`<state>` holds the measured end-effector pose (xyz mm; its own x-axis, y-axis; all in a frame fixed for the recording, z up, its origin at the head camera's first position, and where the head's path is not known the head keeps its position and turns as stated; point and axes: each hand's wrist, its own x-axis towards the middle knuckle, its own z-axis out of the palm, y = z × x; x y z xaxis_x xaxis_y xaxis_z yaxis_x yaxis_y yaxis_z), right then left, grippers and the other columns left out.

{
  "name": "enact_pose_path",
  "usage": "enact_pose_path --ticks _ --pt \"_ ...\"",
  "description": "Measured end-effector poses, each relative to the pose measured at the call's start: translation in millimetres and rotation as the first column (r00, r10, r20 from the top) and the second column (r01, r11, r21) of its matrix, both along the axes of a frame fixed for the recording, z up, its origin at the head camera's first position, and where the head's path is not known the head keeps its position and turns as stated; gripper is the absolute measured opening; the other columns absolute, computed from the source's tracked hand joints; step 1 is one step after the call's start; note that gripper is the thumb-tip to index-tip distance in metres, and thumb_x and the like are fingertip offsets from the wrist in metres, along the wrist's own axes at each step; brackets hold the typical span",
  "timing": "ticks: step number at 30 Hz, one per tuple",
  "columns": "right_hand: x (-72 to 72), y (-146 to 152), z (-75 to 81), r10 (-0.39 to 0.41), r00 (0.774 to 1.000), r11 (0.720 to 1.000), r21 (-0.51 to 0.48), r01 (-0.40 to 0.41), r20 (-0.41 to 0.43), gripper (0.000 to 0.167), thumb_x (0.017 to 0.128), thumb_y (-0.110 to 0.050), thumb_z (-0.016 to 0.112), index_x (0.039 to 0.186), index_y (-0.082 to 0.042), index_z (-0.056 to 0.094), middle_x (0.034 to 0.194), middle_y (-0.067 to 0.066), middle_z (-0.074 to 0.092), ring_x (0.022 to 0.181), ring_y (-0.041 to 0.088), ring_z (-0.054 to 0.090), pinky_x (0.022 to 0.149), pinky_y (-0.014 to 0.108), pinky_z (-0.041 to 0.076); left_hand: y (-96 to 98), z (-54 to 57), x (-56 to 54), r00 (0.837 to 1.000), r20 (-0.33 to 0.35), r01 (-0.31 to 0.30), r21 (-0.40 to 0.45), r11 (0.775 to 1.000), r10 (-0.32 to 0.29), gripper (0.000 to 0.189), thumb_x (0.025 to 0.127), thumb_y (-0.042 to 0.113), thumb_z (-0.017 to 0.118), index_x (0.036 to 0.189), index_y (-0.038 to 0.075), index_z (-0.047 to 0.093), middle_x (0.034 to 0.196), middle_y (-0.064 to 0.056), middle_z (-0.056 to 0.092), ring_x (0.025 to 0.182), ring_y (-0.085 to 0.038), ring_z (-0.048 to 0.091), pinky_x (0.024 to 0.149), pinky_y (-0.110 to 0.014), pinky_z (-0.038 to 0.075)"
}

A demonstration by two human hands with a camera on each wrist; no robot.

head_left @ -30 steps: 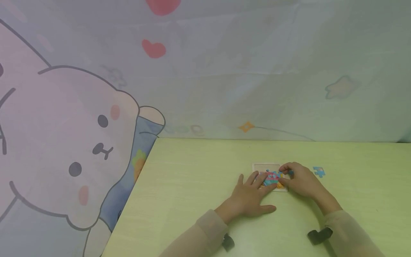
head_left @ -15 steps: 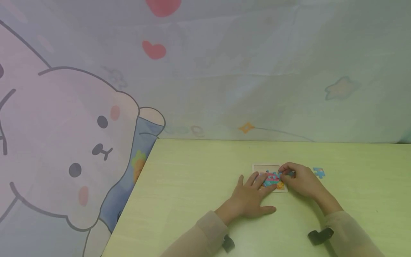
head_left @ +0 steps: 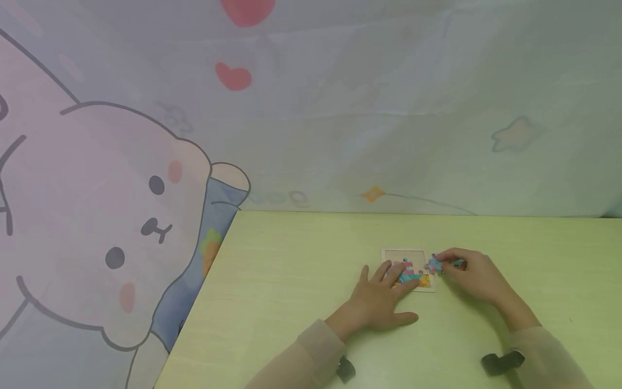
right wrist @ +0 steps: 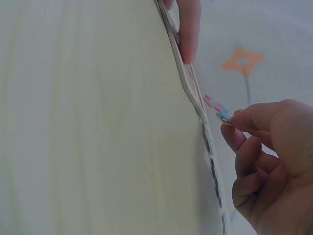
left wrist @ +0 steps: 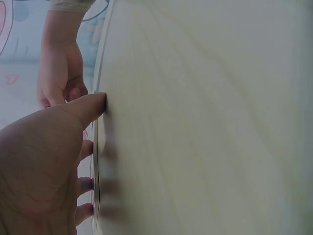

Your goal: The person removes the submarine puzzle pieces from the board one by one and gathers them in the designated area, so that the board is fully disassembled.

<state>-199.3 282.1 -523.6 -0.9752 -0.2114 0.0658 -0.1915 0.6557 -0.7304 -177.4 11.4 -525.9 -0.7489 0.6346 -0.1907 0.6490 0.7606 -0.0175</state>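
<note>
In the head view, a small jigsaw puzzle in a pale wooden frame (head_left: 407, 249) lies on the table, its coloured pieces filling the lower part. My left hand (head_left: 379, 300) rests over its lower left with fingers spread, fingertips on the pieces and thumb out to the side. Just off the frame's right edge, my right hand (head_left: 478, 274) pinches a blue-and-pink puzzle piece (head_left: 433, 265) between thumb and forefinger. The right wrist view shows that puzzle piece (right wrist: 217, 106) tilted above the frame (right wrist: 188, 83), with the other fingers of that hand curled in.
A bit of blue (head_left: 459, 263) shows through the gap between my right thumb and fingers. The yellow-green table (head_left: 291, 259) reaches back to a cloth backdrop (head_left: 340, 135) printed with a bear, hearts and stars.
My right hand has drawn the puzzle piece out of the frame's right side and shifted right, now covering most of a loose blue piece on the table. The left hand stays put.
</note>
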Motion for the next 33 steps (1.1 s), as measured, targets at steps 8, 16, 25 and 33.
enact_pose_path --ticks 8,16,25,33 --pt "13.1 30 -1.5 -0.052 0.999 0.998 0.047 0.052 0.004 0.023 0.103 -0.021 0.064 0.12 -0.009 0.073 0.106 0.008 0.072 0.074 0.017 0.054 0.058 0.03 0.045 -0.2 2.1 1.1 1.0 -0.012 -0.001 0.003 1.0 0.001 0.075 0.098 0.079 0.032 0.164 0.05 0.012 0.174 0.009 0.0 0.159 -0.024 0.005 0.12 -0.064 0.02" --pt "22.4 62 -7.9 -0.06 0.998 0.995 0.08 0.06 0.007 0.025 0.104 -0.019 0.063 0.123 -0.007 0.072 0.113 0.014 0.071 0.084 0.018 0.062 0.066 0.032 0.048 0.6 -0.1 -0.2 1.0 -0.013 -0.003 0.006 1.0 0.003 0.075 0.097 0.08 0.032 0.164 0.051 0.013 0.174 0.01 0.0 0.159 -0.022 0.005 0.12 -0.063 0.02" --pt "22.6 81 -10.2 -0.071 0.997 0.989 0.135 0.065 0.037 0.027 0.106 -0.023 0.059 0.124 -0.007 0.071 0.117 0.02 0.071 0.098 0.035 0.069 0.076 0.048 0.052 0.7 2.1 0.8 1.0 -0.013 -0.002 0.005 1.0 0.002 0.075 0.098 0.079 0.034 0.164 0.05 0.015 0.174 0.01 0.0 0.159 -0.023 0.006 0.12 -0.063 0.021" --pt "22.1 84 -5.5 -0.062 0.996 0.986 0.157 0.052 0.063 0.026 0.106 -0.022 0.057 0.122 -0.005 0.069 0.111 0.014 0.07 0.096 0.032 0.067 0.074 0.05 0.051 1.2 -0.3 0.5 1.0 -0.011 -0.004 0.009 1.0 0.004 0.075 0.098 0.079 0.033 0.164 0.051 0.013 0.174 0.011 -0.001 0.159 -0.022 0.005 0.12 -0.063 0.02"
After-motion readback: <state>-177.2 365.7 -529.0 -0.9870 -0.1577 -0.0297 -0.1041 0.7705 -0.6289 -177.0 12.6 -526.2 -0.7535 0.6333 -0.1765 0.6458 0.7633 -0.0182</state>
